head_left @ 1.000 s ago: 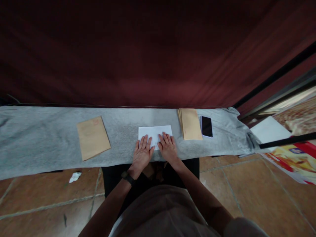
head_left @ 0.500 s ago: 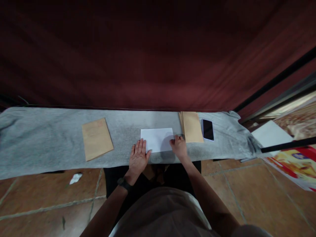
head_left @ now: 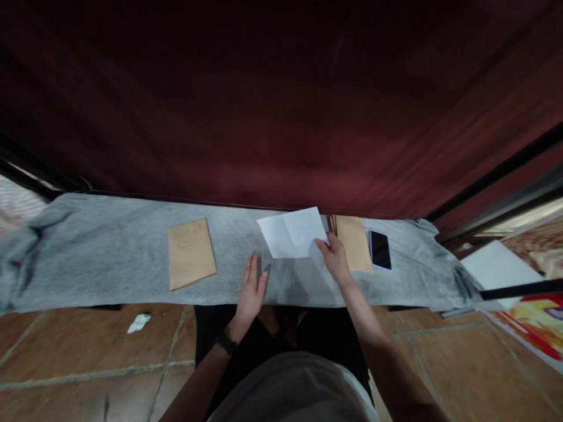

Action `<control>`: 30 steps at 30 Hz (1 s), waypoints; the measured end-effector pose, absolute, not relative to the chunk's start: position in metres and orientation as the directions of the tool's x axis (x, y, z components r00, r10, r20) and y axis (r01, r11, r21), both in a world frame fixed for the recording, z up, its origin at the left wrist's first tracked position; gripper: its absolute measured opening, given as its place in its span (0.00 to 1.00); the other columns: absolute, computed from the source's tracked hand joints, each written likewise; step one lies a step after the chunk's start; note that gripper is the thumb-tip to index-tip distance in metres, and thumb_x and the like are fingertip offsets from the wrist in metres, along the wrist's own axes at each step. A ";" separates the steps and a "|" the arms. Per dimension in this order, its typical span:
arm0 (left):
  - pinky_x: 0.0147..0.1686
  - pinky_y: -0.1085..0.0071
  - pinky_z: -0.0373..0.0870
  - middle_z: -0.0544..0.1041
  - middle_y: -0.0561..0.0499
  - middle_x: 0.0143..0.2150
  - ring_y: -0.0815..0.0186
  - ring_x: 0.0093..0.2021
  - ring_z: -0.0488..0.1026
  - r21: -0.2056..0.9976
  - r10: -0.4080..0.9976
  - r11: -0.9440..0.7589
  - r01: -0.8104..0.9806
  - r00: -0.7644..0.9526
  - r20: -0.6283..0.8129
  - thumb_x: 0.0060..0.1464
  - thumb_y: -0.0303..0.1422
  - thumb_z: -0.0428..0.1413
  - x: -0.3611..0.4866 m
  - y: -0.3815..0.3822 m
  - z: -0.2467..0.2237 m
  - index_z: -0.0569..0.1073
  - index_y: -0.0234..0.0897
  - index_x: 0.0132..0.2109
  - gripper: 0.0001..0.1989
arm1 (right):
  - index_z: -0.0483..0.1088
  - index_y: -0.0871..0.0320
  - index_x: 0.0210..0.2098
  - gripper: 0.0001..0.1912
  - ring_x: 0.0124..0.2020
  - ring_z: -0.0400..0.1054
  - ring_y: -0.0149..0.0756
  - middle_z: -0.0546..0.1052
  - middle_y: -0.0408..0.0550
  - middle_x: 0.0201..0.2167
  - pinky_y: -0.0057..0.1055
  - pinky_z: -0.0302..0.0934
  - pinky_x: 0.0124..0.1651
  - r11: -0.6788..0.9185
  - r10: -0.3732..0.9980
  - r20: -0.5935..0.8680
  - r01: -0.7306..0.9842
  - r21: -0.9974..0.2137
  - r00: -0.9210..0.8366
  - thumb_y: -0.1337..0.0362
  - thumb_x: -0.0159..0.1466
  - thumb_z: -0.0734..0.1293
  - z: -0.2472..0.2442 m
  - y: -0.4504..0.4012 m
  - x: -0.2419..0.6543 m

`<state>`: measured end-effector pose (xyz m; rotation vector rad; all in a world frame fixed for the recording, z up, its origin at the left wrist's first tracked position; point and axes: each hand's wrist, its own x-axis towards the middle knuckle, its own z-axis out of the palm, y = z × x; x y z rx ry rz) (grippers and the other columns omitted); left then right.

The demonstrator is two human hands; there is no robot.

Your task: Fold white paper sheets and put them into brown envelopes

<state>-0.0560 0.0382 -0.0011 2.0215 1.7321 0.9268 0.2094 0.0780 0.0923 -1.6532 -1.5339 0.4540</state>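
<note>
A folded white sheet of paper (head_left: 292,233) is tilted up off the grey cloth, pinched at its right edge by my right hand (head_left: 335,257), thumb on top. My left hand (head_left: 251,291) is at the front edge of the cloth, fingers stretched out, holding nothing and apart from the paper. Just to the right of the paper lies a stack of brown envelopes (head_left: 353,243), partly behind my right hand. Another brown envelope (head_left: 191,254), with a faint red mark at its top right, lies to the left.
A grey cloth (head_left: 123,252) covers the long narrow table. A phone (head_left: 380,250) lies right of the envelope stack. A dark red curtain (head_left: 264,117) hangs behind. On the tiled floor is a crumpled white scrap (head_left: 139,323); a colourful printed box (head_left: 534,328) stands at the right.
My right hand has lifted the paper from the cloth and tilted it. My left hand has come off the paper. The whole view has shifted slightly.
</note>
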 end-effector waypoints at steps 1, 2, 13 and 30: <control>0.69 0.56 0.59 0.56 0.40 0.74 0.59 0.74 0.54 0.681 0.968 -0.174 0.711 -0.004 0.251 0.71 0.45 0.38 -0.061 0.042 -0.001 0.51 0.36 0.74 0.31 | 0.70 0.59 0.46 0.16 0.38 0.74 0.38 0.80 0.49 0.38 0.30 0.67 0.39 0.156 0.920 0.349 0.651 -0.743 0.177 0.55 0.72 0.59 0.107 0.079 0.206; 0.69 0.56 0.58 0.58 0.40 0.74 0.59 0.73 0.55 0.732 0.970 -0.142 0.666 -0.056 0.238 0.71 0.45 0.38 -0.065 0.045 -0.001 0.53 0.37 0.73 0.30 | 0.70 0.59 0.48 0.16 0.41 0.75 0.39 0.80 0.50 0.40 0.32 0.68 0.43 0.216 0.894 0.421 0.678 -0.703 0.152 0.55 0.73 0.58 0.120 0.079 0.202; 0.70 0.51 0.56 0.61 0.43 0.72 0.55 0.71 0.59 0.775 0.904 -0.244 0.583 -0.152 0.399 0.69 0.44 0.45 -0.096 0.057 0.025 0.67 0.42 0.65 0.23 | 0.73 0.56 0.46 0.17 0.55 0.72 0.41 0.79 0.51 0.51 0.41 0.66 0.64 0.530 0.816 0.404 0.814 -0.236 -0.414 0.79 0.62 0.62 0.035 0.036 0.176; 0.71 0.57 0.49 0.60 0.47 0.73 0.60 0.74 0.53 0.224 0.644 -0.758 0.612 0.756 0.116 0.71 0.46 0.39 0.027 0.157 0.001 0.60 0.40 0.71 0.28 | 0.64 0.60 0.65 0.26 0.66 0.64 0.43 0.70 0.54 0.64 0.45 0.59 0.70 0.563 0.811 0.353 0.788 -0.249 -0.467 0.71 0.67 0.62 -0.016 0.004 0.185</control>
